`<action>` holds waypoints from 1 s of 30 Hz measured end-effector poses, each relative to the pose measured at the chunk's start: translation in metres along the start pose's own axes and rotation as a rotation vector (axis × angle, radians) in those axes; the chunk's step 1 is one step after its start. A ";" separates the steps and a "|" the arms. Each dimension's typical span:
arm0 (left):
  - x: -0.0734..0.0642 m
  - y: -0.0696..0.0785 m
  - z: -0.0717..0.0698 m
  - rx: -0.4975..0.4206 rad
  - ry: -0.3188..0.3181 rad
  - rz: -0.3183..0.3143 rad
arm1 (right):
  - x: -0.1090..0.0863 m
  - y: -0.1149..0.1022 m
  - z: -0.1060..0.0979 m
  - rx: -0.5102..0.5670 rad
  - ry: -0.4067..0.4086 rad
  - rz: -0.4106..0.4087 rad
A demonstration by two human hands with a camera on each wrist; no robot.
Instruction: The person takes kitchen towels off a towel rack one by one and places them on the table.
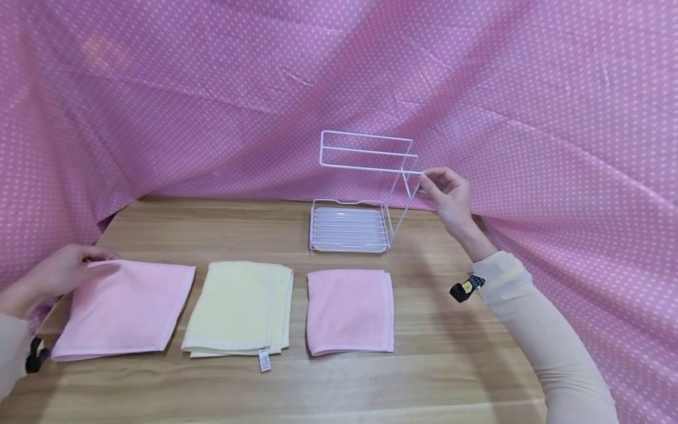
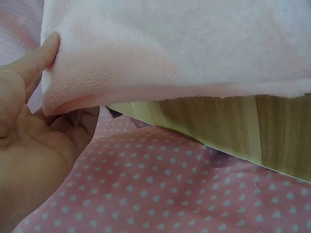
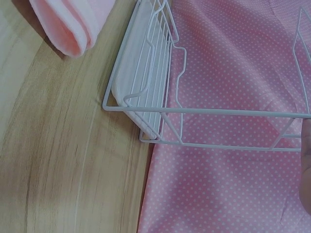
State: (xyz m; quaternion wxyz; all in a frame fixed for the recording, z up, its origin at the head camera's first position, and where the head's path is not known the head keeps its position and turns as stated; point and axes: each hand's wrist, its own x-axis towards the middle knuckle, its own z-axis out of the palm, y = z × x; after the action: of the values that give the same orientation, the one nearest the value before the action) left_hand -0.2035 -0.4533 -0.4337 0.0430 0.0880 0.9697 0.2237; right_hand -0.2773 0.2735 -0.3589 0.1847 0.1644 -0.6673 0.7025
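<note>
My left hand (image 1: 66, 271) pinches the upper left corner of a folded pink towel (image 1: 129, 306) at the table's left side. In the left wrist view the thumb lies on top of the towel (image 2: 146, 53) and the other fingers are beneath the fold. My right hand (image 1: 449, 197) grips a white wire rack (image 1: 371, 170) at its upper right front corner. The rack stands at the back of the table, its top bars level above a slatted base with a white tray (image 1: 349, 248). Only a bit of the right hand (image 3: 306, 170) shows in the right wrist view.
A folded yellow towel (image 1: 238, 306) with a small tag (image 1: 264, 360) lies in the middle of the wooden table (image 1: 339, 388). A second folded pink towel (image 1: 349, 312) lies right of it, in front of the rack. Pink dotted cloth (image 1: 238, 88) hangs behind and at both sides.
</note>
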 end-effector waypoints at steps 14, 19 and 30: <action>0.001 0.003 0.005 -0.005 -0.025 -0.097 | 0.001 0.001 0.000 -0.002 -0.001 -0.018; 0.001 0.015 0.006 -0.011 0.037 -0.090 | 0.001 0.002 0.000 -0.006 0.014 -0.034; 0.002 0.060 -0.003 -0.076 0.123 0.001 | 0.002 0.000 -0.001 -0.029 0.020 -0.053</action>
State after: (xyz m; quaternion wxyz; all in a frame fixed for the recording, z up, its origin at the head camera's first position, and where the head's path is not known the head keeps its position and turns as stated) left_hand -0.1967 -0.4014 -0.4048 -0.0136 0.0728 0.9612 0.2656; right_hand -0.2795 0.2748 -0.3581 0.2123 0.1724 -0.6711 0.6891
